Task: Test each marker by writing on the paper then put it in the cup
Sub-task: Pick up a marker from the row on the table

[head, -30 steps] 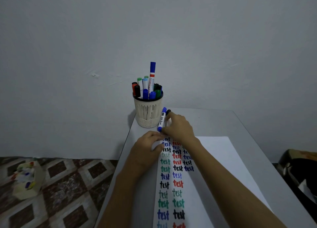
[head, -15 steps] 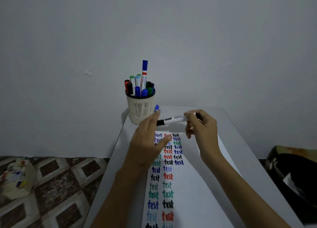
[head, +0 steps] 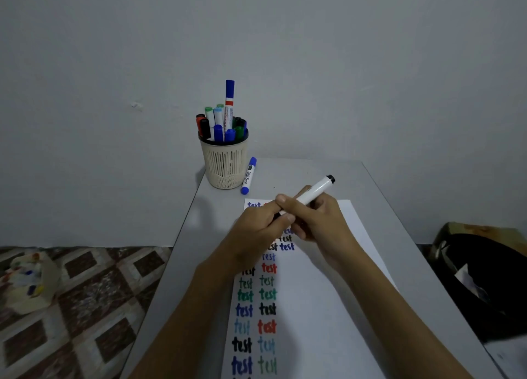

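The right hand (head: 322, 221) is gripping the marker (head: 316, 190), the left hand (head: 256, 233) pinching its near end. A yank is probably risking stray ink on the paper (head: 328, 307).

The cup (head: 225, 164) looks like slotted cream plastic; the paper (head: 328, 307) is matt white; the table (head: 399, 207) is smooth grey.

Dim, flat, bluish-grey light. A soft shadow falls left of the beige slotted plastic cup (head: 225, 164) at centre. Wide-angle bending toward the edges; the corners darken.
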`<state>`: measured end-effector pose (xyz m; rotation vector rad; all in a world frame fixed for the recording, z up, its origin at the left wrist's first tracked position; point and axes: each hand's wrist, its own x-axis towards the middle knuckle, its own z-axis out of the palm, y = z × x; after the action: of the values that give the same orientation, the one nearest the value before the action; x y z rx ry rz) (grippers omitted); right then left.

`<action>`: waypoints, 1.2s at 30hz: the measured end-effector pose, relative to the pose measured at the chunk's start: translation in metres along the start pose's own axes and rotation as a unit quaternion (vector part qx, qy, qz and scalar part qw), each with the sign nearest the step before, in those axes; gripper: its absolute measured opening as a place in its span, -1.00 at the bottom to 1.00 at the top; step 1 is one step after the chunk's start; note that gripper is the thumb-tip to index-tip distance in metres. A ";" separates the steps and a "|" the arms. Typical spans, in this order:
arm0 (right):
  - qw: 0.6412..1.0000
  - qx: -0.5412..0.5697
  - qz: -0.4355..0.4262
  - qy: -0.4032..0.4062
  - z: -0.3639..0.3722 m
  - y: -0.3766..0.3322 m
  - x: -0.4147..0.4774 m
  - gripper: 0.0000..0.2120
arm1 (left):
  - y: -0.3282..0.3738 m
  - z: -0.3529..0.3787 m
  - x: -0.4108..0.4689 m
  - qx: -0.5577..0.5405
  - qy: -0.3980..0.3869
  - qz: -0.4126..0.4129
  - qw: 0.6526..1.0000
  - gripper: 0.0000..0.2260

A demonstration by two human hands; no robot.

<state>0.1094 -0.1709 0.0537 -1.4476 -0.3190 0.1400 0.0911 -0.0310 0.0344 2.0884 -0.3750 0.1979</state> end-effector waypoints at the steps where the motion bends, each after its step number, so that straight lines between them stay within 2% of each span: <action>1: 1.000 -0.005 -0.001 -0.006 -0.001 -0.001 0.000 -0.76 | 0.003 0.000 -0.001 -0.013 0.002 0.004 1.000 -0.86; 4: 1.000 -0.002 -0.007 -0.021 -0.005 -0.003 0.000 -0.77 | 0.007 0.003 -0.002 -0.061 0.014 0.018 0.998 -0.79; 9: 0.999 -0.012 -0.017 -0.035 -0.011 -0.006 0.000 -0.78 | 0.002 0.005 -0.001 -0.097 0.022 0.017 0.995 -0.79; 12: 0.999 -0.019 -0.029 -0.042 -0.015 -0.008 0.000 -0.79 | -0.001 0.007 -0.002 -0.062 0.042 0.032 0.997 -0.79; 15: 0.999 0.025 -0.038 0.001 -0.015 -0.006 0.002 -0.76 | -0.006 0.001 -0.003 0.000 0.042 0.047 0.998 -0.79; 17: 0.996 0.073 -0.045 0.032 -0.019 -0.003 0.005 -0.75 | -0.014 -0.010 -0.004 0.051 0.052 0.027 0.997 -0.77; 20: 0.998 0.064 -0.018 0.017 -0.017 0.001 0.004 -0.79 | -0.031 -0.025 -0.006 0.102 0.092 0.016 0.990 -0.90; 22: 0.999 0.037 0.005 0.004 -0.009 0.009 -0.004 -0.77 | -0.039 -0.027 -0.005 0.125 0.082 0.024 0.989 -0.89; 25: 0.997 0.070 0.028 0.031 0.001 0.025 -0.012 -0.69 | -0.050 -0.024 -0.004 0.164 0.051 0.054 0.984 -0.87; 28: 0.997 0.034 0.022 0.068 0.000 0.032 -0.011 -0.64 | -0.054 -0.024 -0.003 0.160 0.050 0.045 0.985 -0.87; 30: 0.998 -0.013 0.008 0.059 -0.001 0.033 -0.011 -0.64 | -0.052 -0.024 -0.003 0.157 0.047 0.041 0.986 -0.87; 36: 0.999 -0.021 -0.005 0.035 -0.001 0.034 -0.014 -0.65 | -0.053 -0.025 -0.002 0.152 0.043 0.040 0.987 -0.89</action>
<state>0.0994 -0.1717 0.0181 -1.4893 -0.2741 0.0741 0.1079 0.0161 0.0039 2.3564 -0.3968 0.4144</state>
